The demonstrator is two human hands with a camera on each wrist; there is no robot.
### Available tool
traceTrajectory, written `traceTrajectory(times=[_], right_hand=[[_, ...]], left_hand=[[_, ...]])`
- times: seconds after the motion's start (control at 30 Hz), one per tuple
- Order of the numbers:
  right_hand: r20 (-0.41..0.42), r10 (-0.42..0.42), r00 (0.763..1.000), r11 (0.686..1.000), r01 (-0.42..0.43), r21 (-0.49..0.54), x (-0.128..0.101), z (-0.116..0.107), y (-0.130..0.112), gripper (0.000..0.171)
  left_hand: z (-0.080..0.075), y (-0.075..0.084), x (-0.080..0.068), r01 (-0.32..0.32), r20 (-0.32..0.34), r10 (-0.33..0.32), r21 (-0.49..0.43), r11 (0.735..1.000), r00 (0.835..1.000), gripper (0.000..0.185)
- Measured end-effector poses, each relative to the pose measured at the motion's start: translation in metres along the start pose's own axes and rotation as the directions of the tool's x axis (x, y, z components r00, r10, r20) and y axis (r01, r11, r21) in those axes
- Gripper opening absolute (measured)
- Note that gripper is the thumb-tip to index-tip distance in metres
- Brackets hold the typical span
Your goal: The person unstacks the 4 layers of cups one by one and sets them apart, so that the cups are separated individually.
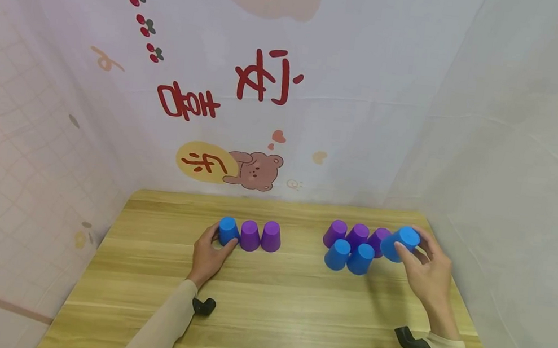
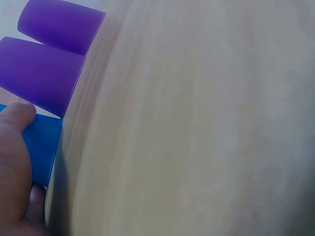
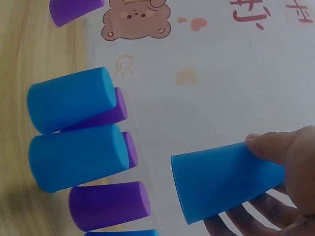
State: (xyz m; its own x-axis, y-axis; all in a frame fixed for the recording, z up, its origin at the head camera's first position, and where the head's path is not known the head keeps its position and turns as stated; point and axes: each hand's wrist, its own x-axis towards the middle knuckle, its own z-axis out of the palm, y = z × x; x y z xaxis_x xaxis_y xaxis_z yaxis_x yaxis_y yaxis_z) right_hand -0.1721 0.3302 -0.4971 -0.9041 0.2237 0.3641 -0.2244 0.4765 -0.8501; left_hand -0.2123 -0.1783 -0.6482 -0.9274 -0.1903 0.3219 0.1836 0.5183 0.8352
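On the left of the table, my left hand [image 1: 209, 254] grips a blue cup [image 1: 228, 231] that stands upside down, its thumb on the near right side. Beside that cup two purple cups [image 1: 250, 235] [image 1: 271, 237] stand upside down in line with it. My right hand [image 1: 429, 272] holds another blue cup [image 3: 221, 179] by its closed end, tilted and raised off the table. Below and left of it is a group of upside-down cups: purple ones [image 1: 336, 234] behind, two blue ones [image 1: 337, 255] [image 1: 361, 259] in front. Another blue edge [image 3: 120, 233] shows at the bottom of the right wrist view.
The wood-grain table [image 1: 264, 314] meets a pale printed cloth [image 1: 354, 136] at its back edge. More cloth hangs along the left and right sides. Each sleeve has a black strap piece [image 1: 414, 343] at the wrist.
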Motion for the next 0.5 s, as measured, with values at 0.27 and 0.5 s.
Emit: traceTrajectory(times=[0.27, 0.5], right_hand=[[-0.003, 0.057, 0.998, 0.997, -0.058, -0.045, -0.005, 0.004, 0.021, 0.056], [0.017, 0.112, 0.994, 0.992, -0.11, -0.064, -0.012, 0.01, 0.035, 0.06]], left_hand=[[-0.001, -0.002, 0.0, 0.02, 0.022, -0.02, -0.008, 1.0, 1.0, 0.072], [-0.003, -0.003, 0.0, 0.021, 0.021, -0.02, -0.016, 1.0, 1.0, 0.071]])
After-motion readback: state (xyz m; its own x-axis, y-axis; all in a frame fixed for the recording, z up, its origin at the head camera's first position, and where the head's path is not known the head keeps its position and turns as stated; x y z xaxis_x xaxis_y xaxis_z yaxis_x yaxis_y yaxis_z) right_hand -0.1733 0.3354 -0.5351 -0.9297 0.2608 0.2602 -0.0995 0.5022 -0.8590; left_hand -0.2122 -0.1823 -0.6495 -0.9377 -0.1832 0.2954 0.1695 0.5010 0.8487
